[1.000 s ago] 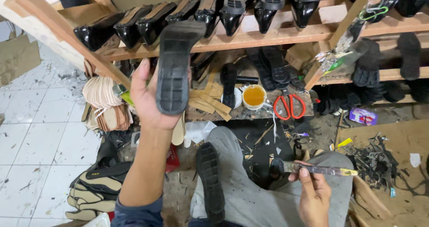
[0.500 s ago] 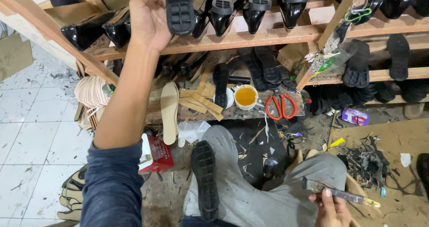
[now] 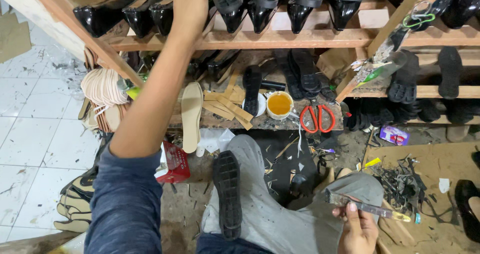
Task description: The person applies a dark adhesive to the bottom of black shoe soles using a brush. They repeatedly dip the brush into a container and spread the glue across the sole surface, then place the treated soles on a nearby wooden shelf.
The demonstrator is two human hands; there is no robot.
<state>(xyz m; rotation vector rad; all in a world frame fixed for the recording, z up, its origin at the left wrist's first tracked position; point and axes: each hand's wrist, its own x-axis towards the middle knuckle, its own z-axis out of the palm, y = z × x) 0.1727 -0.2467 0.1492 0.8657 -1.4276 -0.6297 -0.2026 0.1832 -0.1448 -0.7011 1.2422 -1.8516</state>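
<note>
Left hand (image 3: 192,4) raised, arm extended to wooden shelf (image 3: 280,38) among black shoes (image 3: 150,11); grip state unclear. Right hand (image 3: 357,231), below shelf over knee, grip clamped on glue brush (image 3: 367,209).

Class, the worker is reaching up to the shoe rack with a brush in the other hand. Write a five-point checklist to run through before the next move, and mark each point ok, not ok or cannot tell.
1. Left hand up at the top shelf: ok.
2. Left grip on a sole: cannot tell, fingers run out of frame.
3. Right hand holds the brush: ok.
4. Black sole rests on the knee: ok.
5. Glue cup upright on the bench, near the red scissors: ok.
</note>
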